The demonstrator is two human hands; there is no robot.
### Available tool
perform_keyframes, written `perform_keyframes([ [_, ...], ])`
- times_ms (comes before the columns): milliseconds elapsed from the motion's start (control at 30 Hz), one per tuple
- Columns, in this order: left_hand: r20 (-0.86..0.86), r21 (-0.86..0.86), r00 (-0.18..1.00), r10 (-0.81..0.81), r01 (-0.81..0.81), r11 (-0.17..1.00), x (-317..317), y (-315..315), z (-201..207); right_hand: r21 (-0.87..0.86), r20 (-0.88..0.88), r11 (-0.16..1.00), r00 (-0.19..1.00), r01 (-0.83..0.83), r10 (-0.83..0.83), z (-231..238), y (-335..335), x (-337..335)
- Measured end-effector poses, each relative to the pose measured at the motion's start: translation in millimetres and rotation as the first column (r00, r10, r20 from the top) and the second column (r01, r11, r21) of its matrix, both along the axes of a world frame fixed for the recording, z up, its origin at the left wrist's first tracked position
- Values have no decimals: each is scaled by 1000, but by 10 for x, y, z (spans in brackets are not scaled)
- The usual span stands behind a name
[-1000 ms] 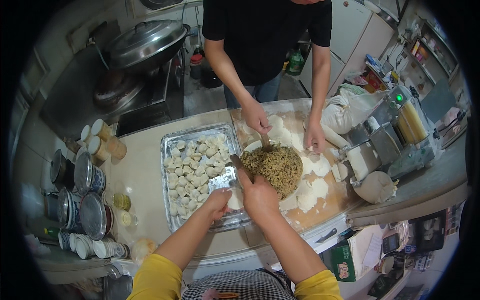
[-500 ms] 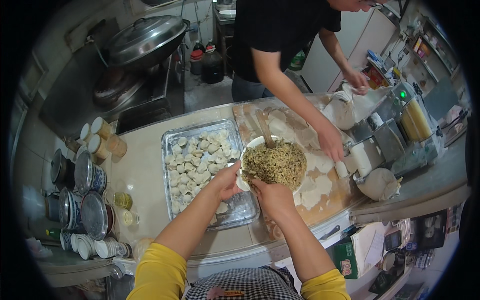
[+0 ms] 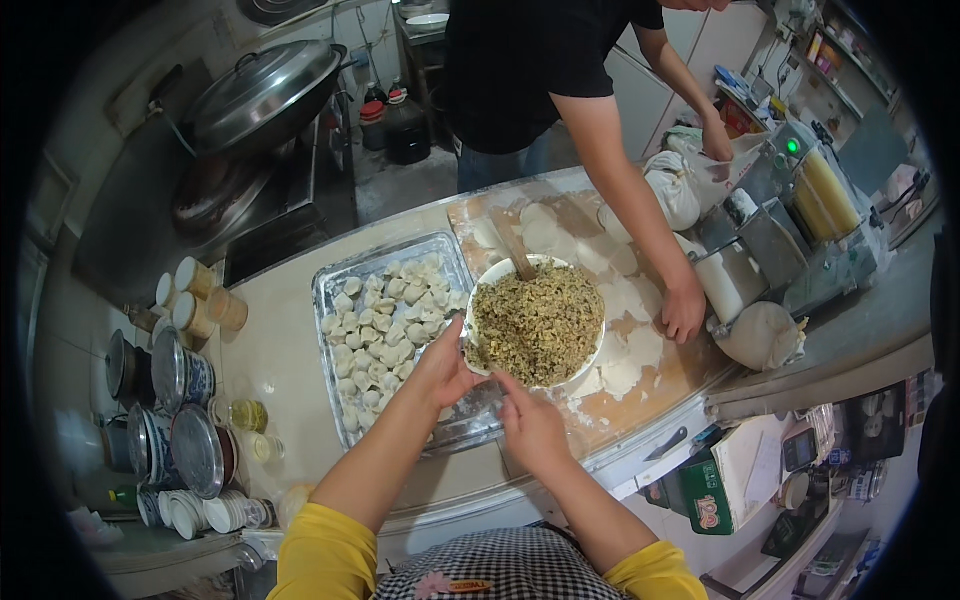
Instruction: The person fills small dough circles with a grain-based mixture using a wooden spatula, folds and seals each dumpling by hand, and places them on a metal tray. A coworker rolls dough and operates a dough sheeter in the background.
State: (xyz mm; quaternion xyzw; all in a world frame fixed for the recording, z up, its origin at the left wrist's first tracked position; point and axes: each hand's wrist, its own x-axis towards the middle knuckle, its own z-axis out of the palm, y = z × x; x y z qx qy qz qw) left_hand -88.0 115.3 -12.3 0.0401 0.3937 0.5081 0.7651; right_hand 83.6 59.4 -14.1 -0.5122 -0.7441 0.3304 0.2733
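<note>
My left hand (image 3: pixel 445 374) is at the near left rim of a white bowl (image 3: pixel 599 349) heaped with chopped greenish-brown filling (image 3: pixel 540 318). It is curled around a dumpling wrapper that is mostly hidden, with some filling showing by the fingers. Close beside it, my right hand (image 3: pixel 535 428) has its index finger stretched toward the left fingertips and holds nothing visible. A wooden paddle (image 3: pixel 514 250) stands in the filling. To the left, a metal tray (image 3: pixel 322 290) carries rows of folded dumplings (image 3: pixel 380 325), and my left wrist is over its near right part.
Flat dough wrappers (image 3: pixel 625 298) lie on a floured wooden board (image 3: pixel 590 413) at right. Across the counter, a co-worker's hand (image 3: pixel 684 310) rests at the board beside a dough-rolling machine (image 3: pixel 770 265). Jars (image 3: pixel 228 310) and lidded pots (image 3: pixel 196 450) stand at left.
My right hand has drawn back slightly from the bowl's filling, and its index finger is now extended. The white wrapper edge seen earlier is hidden. The co-worker's hand has shifted on the board.
</note>
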Motion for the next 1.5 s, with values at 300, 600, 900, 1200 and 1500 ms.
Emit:
perform_keyframes([
  [300, 55, 52, 998, 13, -15, 999, -31, -22, -164, -74, 5, 996, 999, -45, 45, -75, -63, -20],
  [600, 77, 94, 996, 55, -62, 994, -55, -129, -192, 11, 21, 996, 995, -93, 93, -206, -86, -32],
  [900, 283, -48, 897, 340, -341, 939, -185, -602, -84, -55, 112, 975, 969, -215, 220, 123, -256, 26],
  [1200, 273, -1, 912, 307, -319, 948, -148, -648, 105, -2, 154, 969, 957, -247, 244, 342, -380, 82],
  [1500, 326, 41, 889, 322, -353, 935, -65, -684, 87, -30, -64, 984, 983, -174, 172, 380, -374, 195],
])
